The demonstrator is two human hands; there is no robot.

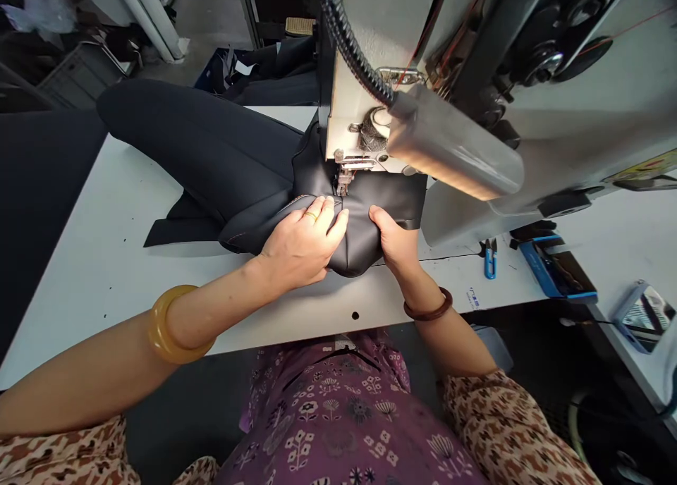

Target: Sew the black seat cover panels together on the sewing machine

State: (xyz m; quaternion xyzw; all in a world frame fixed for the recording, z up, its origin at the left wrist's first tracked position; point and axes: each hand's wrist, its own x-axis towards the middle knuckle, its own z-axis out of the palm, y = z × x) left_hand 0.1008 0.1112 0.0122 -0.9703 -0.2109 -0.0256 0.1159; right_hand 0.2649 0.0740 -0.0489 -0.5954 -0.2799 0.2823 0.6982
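A large piece of black leather-like material (227, 161) with stitched seams lies across the white table and under the sewing machine's presser foot (343, 180). My left hand (307, 242) presses its fingers on the material just left of and in front of the foot; the thumb lies beside them. At the right, my right hand (396, 238) grips the edge of the material, thumb on top and the other fingers hidden beneath. Between the two hands the material bulges down toward the table's front edge. A lit lamp (455, 146) shines on the stitching spot.
Blue thread snips (491, 259) lie on the table (116, 280) at the right, near a blue box (558, 266). A phone-like device (645, 316) sits farther right. Behind the table stands a bin (209, 72) with dark scraps. The sewing machine (571, 132) fills the upper right.
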